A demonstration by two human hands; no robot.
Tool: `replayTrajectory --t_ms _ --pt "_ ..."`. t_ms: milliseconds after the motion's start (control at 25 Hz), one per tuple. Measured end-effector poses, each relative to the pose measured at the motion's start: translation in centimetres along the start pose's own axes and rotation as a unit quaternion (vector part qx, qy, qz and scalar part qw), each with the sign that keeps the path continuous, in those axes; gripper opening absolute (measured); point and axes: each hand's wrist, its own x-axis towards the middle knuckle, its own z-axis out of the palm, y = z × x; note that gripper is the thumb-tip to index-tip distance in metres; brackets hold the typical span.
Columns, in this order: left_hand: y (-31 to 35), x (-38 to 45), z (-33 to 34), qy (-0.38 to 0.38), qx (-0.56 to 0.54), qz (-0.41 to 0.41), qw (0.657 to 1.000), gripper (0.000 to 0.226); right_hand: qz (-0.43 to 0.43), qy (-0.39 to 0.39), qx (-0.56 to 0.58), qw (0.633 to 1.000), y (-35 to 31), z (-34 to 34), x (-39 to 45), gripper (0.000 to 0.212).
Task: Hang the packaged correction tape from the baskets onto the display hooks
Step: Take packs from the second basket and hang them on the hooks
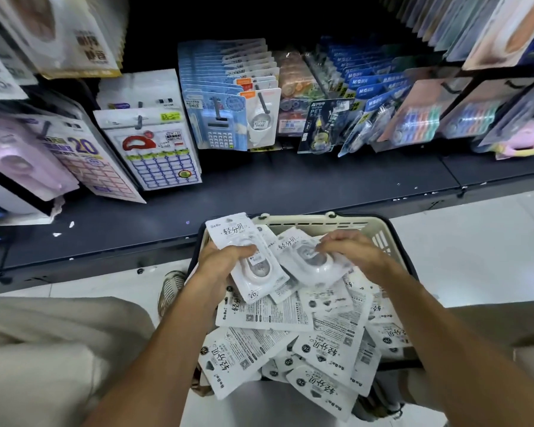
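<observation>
Reaching over the basket (318,220), left hand (219,261) and right hand (356,252) each gripping 1 correction tape pack (253,266).

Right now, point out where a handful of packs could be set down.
Free: the dark shelf ledge between the hanging cards and the basket, and the pale floor right of the basket. Crowded: the basket itself, heaped with correction tape packs under both hands.
</observation>
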Motion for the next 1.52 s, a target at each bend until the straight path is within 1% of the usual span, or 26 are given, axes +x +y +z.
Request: replayTrajectory --t_ms 40,80,160,240,280,400,480,520,600,680,760,840,880,960,1000,1080,1120,1160,1200,1240,1280,1320,1360,1400,1440,1520 --pt "-0.1 0.1 0.2 -0.009 0.01 -0.006 1.0 0.043 0.012 0.0 0.002 1.0 -0.2 -0.1 -0.2 0.021" --pt "-0.2 0.1 0.4 -0.02 0.024 -0.012 0.999 0.048 0.026 -0.012 -0.029 0.999 -0.2 0.1 -0.3 0.024" --pt "-0.4 0.3 0.7 -0.035 0.043 -0.014 0.998 0.058 0.045 -0.01 -0.071 0.996 0.0 1.7 -0.3 0.048" --pt "-0.6 0.2 0.7 -0.032 0.049 -0.004 0.998 0.062 0.046 0.012 -0.022 0.999 0.6 3.6 0.0 0.066" --pt "-0.7 0.3 0.6 -0.027 0.046 -0.006 0.999 0.059 0.054 0.026 0.014 0.998 0.6 3.8 -0.1 0.065" --pt "-0.9 0.5 -0.1 -0.007 0.024 -0.031 0.999 0.043 0.053 0.059 0.1 0.992 0.7 0.5 -0.3 0.046" --pt "-0.9 0.5 0.0 -0.009 0.05 -0.052 0.997 0.04 0.031 0.021 0.193 0.981 -0.2 -1.3 -1.1 0.043" --pt "-0.8 0.4 0.1 -0.023 0.06 -0.061 0.996 0.034 0.028 -0.009 0.201 0.979 -0.9 -0.8 -1.6 0.041" --pt "-0.4 -0.5 0.6 -0.09 0.051 -0.082 0.991 0.026 0.026 -0.044 0.059 0.997 -1.9 3.0 -2.2 0.034" --pt "-0.4 -1.1 0.7 -0.144 0.072 -0.058 0.985 0.035 0.004 -0.071 -0.118 0.99 -2.6 7.4 -2.4 0.039" --pt "-0.6 -1.2 0.4 -0.082 0.092 -0.015 0.992 0.051 -0.04 -0.049 -0.192 0.979 -2.5 9.2 -1.8 0.033" --pt "-0.2 -1.1 -0.3 -0.008 0.056 0.007 0.998 0.045 -0.078 0.055 -0.283 0.955 -2.1 8.3 -1.2 0.024" --pt "0.3 -1.1 -0.7 0.029 0.05 0.025 0.998 0.041 -0.092 0.065 -0.354 0.929 -1.9 8.1 -1.4 0.039" --pt "1.5 -0.7 -1.6 0.078 0.106 0.071 0.989 0.051 -0.091 -0.001 -0.455 0.886 -1.3 9.5 -1.8 0.076" --pt "2.1 -0.6 -1.9 0.086 0.144 0.088 0.982 0.058 -0.078 -0.006 -0.501 0.862 -0.9 10.9 -2.0 0.079" --pt "2.6 -0.4 -2.6 0.096 0.149 0.109 0.978 0.063 -0.116 0.093 -0.554 0.819 -0.7 11.8 -1.1 0.051" --pt "2.7 -0.3 -2.8 0.101 0.128 0.108 0.981 0.061 -0.14 0.124 -0.531 0.827 -1.4 10.8 -0.8 0.034" --pt "2.5 -0.2 -2.9 0.106 0.112 0.106 0.982 0.059 -0.152 0.115 -0.487 0.852 -2.2 9.1 -0.7 0.023" --pt "2.3 -0.1 -2.9 0.109 0.105 0.104 0.983 0.057 -0.136 0.101 -0.396 0.902 -2.7 6.8 -0.3 0.016" --pt "1.9 -0.3 -2.8 0.102 0.096 0.097 0.985 0.054 -0.11 0.093 -0.247 0.958 -3.3 4.4 -0.4 0.013" --pt "1.3 -0.4 -2.5 0.091 0.089 0.092 0.988 0.052 -0.093 0.077 -0.059 0.991 -3.7 2.5 -0.7 0.011" --pt "1.0 -0.4 -2.0 0.076 0.078 0.084 0.99 0.049 -0.077 0.049 0.092 0.992 -4.0 1.4 -0.8 0.014" --pt "0.7 -0.4 -1.5 0.055 0.063 0.075 0.994 0.043 -0.066 -0.001 0.168 0.984 -4.1 1.1 -1.1 0.024" --pt "0.5 -0.4 -1.1 0.021 0.047 0.061 0.997 0.036 -0.059 -0.051 0.169 0.983 -4.0 1.8 -1.5 0.03" --pt "0.3 -0.5 -0.6 -0.018 0.028 0.03 0.999 0.032 -0.046 -0.089 0.127 0.987 -3.9 3.5 -1.9 0.03" --pt "0.1 -1.1 -0.3 -0.096 0.017 -0.047 0.994 0.055 -0.006 -0.127 -0.017 0.992 -3.4 7.7 -2.4 0.032"
